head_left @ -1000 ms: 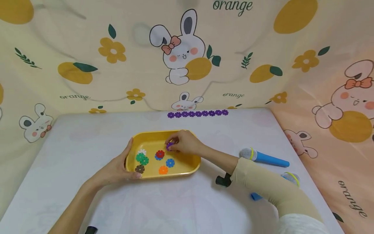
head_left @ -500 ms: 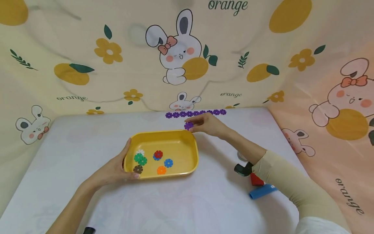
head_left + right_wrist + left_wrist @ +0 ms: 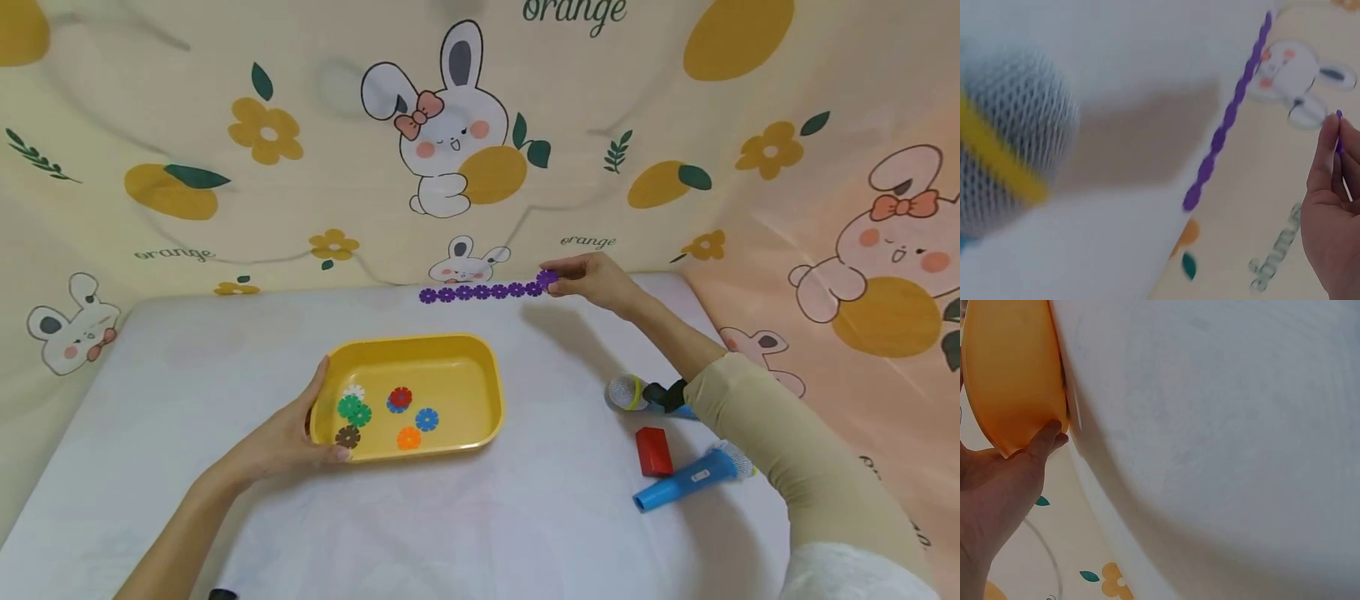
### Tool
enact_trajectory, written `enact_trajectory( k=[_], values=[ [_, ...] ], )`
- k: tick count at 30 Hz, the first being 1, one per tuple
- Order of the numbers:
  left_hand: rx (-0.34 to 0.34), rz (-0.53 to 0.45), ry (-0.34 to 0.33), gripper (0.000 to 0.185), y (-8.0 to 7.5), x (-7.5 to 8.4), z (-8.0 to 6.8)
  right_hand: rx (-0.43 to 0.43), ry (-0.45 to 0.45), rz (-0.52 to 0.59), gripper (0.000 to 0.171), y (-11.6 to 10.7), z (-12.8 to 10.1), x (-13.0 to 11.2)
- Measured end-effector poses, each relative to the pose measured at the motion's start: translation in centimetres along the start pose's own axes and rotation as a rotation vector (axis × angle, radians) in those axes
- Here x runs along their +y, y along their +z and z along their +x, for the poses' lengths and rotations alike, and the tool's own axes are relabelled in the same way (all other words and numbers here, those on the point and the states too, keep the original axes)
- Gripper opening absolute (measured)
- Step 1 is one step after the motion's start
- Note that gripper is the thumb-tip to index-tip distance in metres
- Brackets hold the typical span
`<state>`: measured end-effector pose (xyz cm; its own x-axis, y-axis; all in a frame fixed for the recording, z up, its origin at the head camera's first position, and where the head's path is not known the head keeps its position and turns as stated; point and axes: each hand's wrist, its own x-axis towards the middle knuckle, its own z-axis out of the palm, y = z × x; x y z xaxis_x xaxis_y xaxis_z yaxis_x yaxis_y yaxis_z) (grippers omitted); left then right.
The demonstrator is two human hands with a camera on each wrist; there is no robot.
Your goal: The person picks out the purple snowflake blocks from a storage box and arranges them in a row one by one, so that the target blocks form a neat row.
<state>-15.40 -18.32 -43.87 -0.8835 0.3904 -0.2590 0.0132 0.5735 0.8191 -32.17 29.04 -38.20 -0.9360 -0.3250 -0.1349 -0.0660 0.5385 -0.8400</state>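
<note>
My left hand holds the left end of a yellow tray, thumb at the near rim. Inside the tray lie several flower-shaped plastic discs, among them a green disc, a brown disc, a red disc, a blue disc and an orange disc. Between thumb and fingertips, my right hand pinches a purple disc, edge-on in the right wrist view. In the head view it overlaps the right end of a row of purple discs along the table's back edge.
Right of the tray, a blue microphone lies partly behind the right arm. A red block and a second blue microphone lie nearer. Printed cloth hangs behind the white table.
My right hand has taken the purple disc out of the tray and carried it back and right to the row's right end. The left hand keeps its hold on the tray.
</note>
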Motion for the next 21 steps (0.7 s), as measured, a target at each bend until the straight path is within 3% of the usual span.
enact_trajectory(
  k=[10,18,21],
  values=[
    [0.004,0.003,-0.012,0.133,-0.3,-0.1,-0.2,0.037,-0.015,-0.031,0.043,-3.0,1.1,2.9],
    [0.007,-0.005,0.007,0.133,-0.3,-0.3,-0.1,0.065,0.075,-0.101,0.046,-4.9,2.3,6.9],
    [0.007,-0.004,0.003,0.132,-0.1,-0.4,0.0,0.079,0.102,-0.063,0.046,-5.4,2.5,8.3]
  ],
)
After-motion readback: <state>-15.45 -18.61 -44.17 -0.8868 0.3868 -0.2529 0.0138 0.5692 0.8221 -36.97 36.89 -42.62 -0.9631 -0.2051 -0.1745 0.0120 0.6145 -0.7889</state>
